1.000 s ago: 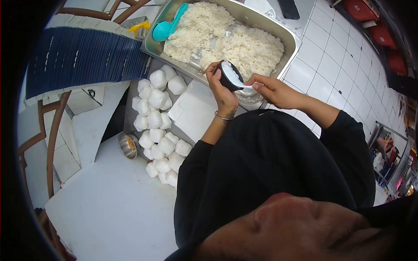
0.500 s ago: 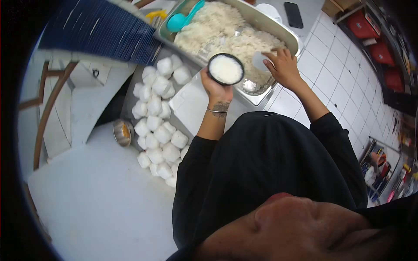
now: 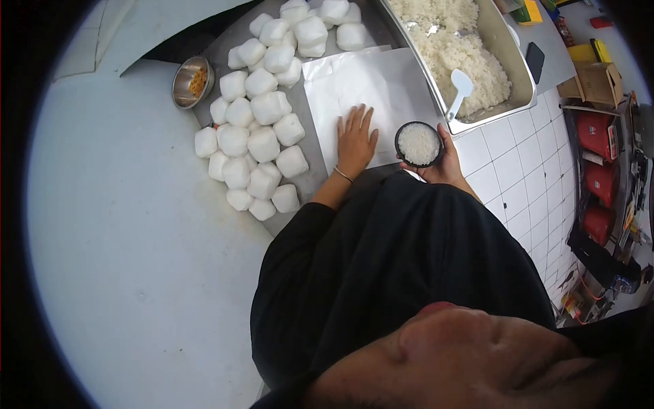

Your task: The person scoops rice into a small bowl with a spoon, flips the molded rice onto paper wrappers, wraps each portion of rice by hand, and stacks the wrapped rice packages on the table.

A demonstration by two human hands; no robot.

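My left hand (image 3: 355, 144) lies flat with its fingers spread on a stack of white paper sheets (image 3: 381, 88). In my right hand (image 3: 446, 161) is a small black bowl (image 3: 419, 144) filled with white rice, held level beside the paper's right edge. A white rice paddle (image 3: 461, 84) rests on the rice (image 3: 470, 54) in the large metal tray (image 3: 522, 92), its handle toward me. Several white wrapped bundles (image 3: 263, 144) are piled to the left of the paper.
A small metal bowl (image 3: 193, 82) with orange bits stands left of the bundles on the white surface (image 3: 143, 225). A dark phone (image 3: 535, 63) lies beyond the tray. Red containers (image 3: 596, 136) stand on a rack at the far right, near a cardboard box (image 3: 599, 83).
The black bowl has passed from my left hand to my right. My left hand has come down onto the paper, and the paddle has been let go in the tray. The view has swung round.
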